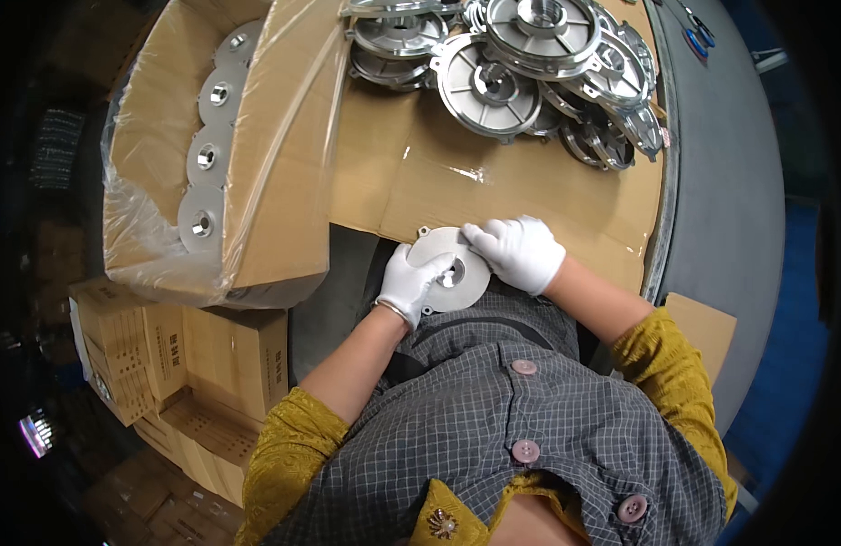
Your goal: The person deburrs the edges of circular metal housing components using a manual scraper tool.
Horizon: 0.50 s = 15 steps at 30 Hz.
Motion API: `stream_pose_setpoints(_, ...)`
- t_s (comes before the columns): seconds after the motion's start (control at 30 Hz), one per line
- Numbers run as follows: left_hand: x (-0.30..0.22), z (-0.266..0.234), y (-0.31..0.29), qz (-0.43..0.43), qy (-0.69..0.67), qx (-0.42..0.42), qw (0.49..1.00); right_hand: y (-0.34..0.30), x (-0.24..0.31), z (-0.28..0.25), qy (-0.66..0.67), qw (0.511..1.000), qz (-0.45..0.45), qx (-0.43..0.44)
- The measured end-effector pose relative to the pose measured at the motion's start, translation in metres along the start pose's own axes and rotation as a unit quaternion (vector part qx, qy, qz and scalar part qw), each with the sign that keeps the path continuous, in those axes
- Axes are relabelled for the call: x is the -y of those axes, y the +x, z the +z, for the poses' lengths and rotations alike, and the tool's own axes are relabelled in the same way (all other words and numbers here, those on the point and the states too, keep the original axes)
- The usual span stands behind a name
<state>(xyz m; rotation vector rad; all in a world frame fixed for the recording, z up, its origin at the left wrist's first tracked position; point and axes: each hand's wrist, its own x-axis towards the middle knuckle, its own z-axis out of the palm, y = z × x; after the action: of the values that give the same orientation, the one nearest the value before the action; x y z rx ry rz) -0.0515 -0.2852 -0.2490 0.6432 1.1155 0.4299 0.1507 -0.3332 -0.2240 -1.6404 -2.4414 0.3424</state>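
Resting flat at the near edge of the cardboard sheet (530,182), close to the body, a round metal disc (450,270) is pinched between both gloved hands. The left hand (410,282) curls its fingers over the left rim; the right hand (521,250) lies closed across the top, steadying it. Beyond, a heap of castings (530,64) sits within reach. At left, a plastic-lined box (275,182) holds discs in a row (211,127).

Cardboard-covered table (566,196), stacked cartons (202,364) left, blue floor (785,382) right.
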Motion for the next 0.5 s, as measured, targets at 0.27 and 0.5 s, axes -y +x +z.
stream_pose_setpoints(0.27,0.003,-0.003,0.004,0.004,0.000,-0.021,1.000,-0.036,0.018,0.007,0.027,0.997,0.070,-0.025)
stream_pose_setpoints(0.5,0.003,-0.001,0.003,0.010,-0.028,0.013,0.999,-0.010,0.019,0.015,0.027,0.990,0.096,-0.101)
